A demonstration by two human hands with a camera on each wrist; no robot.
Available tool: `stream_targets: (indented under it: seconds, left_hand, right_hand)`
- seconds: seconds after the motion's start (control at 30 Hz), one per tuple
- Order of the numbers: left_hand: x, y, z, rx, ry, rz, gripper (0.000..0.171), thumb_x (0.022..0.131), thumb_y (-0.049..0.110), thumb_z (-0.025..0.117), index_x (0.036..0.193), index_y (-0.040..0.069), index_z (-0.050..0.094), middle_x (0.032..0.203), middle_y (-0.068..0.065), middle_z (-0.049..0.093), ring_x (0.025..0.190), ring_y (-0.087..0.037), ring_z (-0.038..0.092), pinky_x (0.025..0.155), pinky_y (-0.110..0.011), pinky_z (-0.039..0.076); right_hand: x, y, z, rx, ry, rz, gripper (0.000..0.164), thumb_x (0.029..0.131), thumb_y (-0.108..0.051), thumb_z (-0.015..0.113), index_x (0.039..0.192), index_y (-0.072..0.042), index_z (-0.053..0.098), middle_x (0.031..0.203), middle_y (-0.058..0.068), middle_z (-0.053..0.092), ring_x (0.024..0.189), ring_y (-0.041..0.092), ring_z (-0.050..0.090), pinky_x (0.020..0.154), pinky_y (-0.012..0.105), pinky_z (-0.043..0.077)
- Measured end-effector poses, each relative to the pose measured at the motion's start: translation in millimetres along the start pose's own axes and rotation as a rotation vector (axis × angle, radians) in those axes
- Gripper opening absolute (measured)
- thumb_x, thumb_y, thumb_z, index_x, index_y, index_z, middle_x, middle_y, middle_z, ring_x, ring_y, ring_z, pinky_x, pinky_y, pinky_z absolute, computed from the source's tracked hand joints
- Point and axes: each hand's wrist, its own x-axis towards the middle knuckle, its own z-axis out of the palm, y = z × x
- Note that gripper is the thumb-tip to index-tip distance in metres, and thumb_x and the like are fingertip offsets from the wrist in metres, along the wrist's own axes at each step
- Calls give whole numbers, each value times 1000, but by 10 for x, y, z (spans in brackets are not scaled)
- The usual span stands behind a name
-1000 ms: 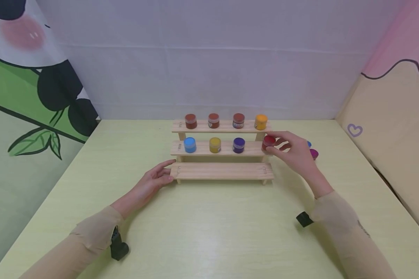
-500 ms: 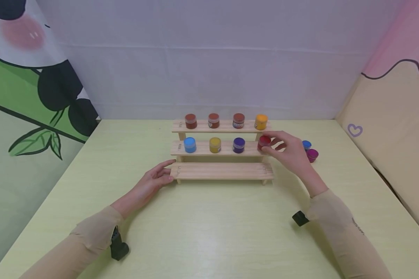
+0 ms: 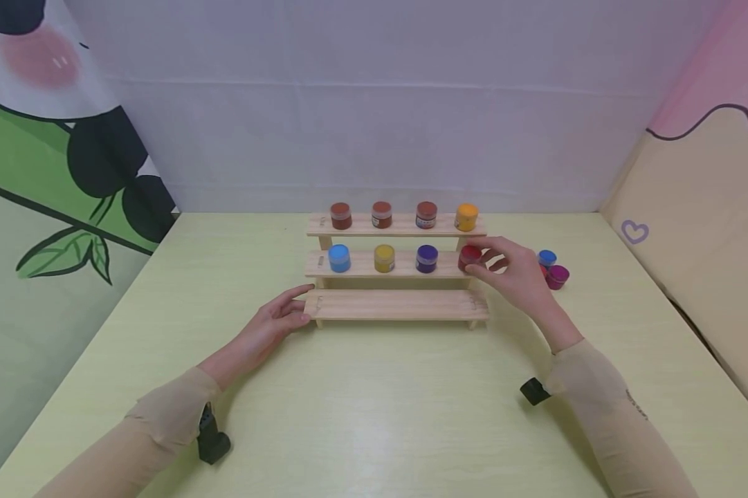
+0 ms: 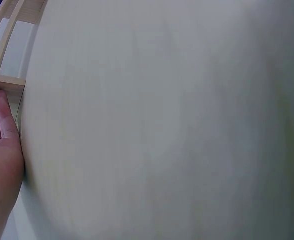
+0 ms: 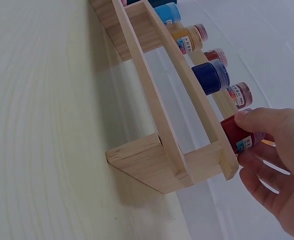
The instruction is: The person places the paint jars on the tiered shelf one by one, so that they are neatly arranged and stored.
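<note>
A three-tier wooden display rack (image 3: 398,306) stands on the table. My right hand (image 3: 515,271) pinches a dark red paint jar (image 3: 470,256) at the right end of the middle tier. In the right wrist view, thumb and fingers hold the jar (image 5: 237,134) by its sides, its base at the shelf board. At the rack's left end my left hand (image 3: 270,326) grips the lowest tier, thumb at the front. Fingers reach under the board in the left wrist view. Light blue (image 3: 339,258), yellow (image 3: 384,258) and dark blue (image 3: 426,259) jars share the middle tier.
Reddish-brown jars (image 3: 382,215) and an orange jar (image 3: 466,217) line the top tier. Right of the rack, a blue jar (image 3: 546,258) and a magenta jar (image 3: 557,277) stand on the table, with a red one partly hidden by the right hand. A fabric backdrop (image 3: 380,138) hangs behind.
My right hand has moved slightly left with the red jar, bringing it further onto the middle tier's right end. The left hand has stayed at the rack.
</note>
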Motion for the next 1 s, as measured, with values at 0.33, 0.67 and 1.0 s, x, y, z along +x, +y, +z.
stream_targets:
  seconds: [0.33,0.67,1.0]
  left_hand:
    - [6,-8,1,-8,4,3,65,98,31,61,155,27,31,137,-7,52,118,-10,57,102,-23,42]
    - [9,-10,5,-20,8,9,65,98,29,61,155,25,30,132,-2,55,115,-7,58,98,-19,44]
    - [-5,22,9,-24,1,-1,66,98,30,61,156,26,29,130,-1,54,116,-8,57,99,-20,43]
  right_hand:
    - [-2,13,12,13,-15,13,45,88,-18,76,131,-19,64,118,7,70,94,21,68,75,15,52]
    - [-6,-8,10,27,-39,37,46,89,-17,75,133,-17,62,120,8,69,96,21,66,75,12,50]
    - [-2,-8,10,23,-42,36,46,89,-18,74,133,-16,61,121,8,69,96,21,66,73,10,49]
